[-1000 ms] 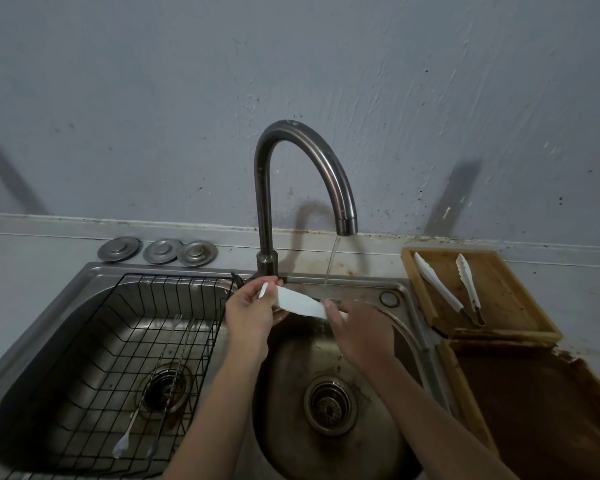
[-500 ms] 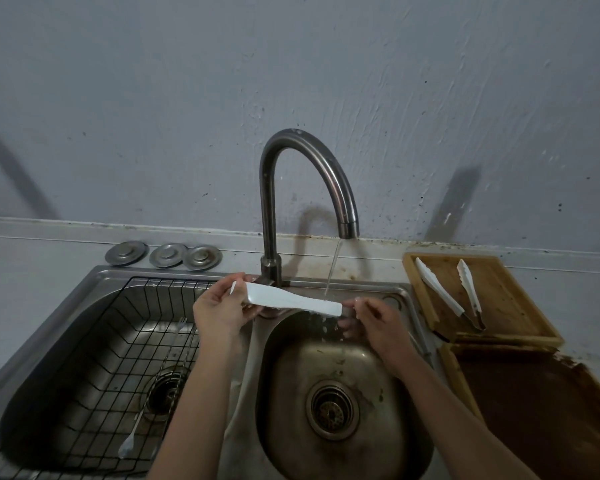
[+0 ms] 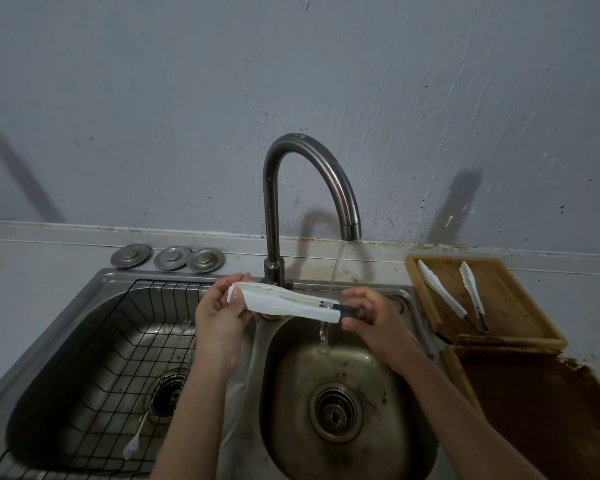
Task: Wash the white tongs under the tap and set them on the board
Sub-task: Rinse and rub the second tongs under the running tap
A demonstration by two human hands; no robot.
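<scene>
Tongs [image 3: 284, 303] under tap [image 3: 309, 188]; board [image 3: 482, 299] beside sink [image 3: 84, 306].

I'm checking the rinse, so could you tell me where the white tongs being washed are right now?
In the head view, the white tongs are held level between the left hand and right hand, under the tap's stream over the right basin.

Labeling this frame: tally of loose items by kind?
White tongs: 3, one held under the tap, two on the wooden board
Round metal sink covers: 3
Utensil in the wire basket: 1
Total: 7
</scene>
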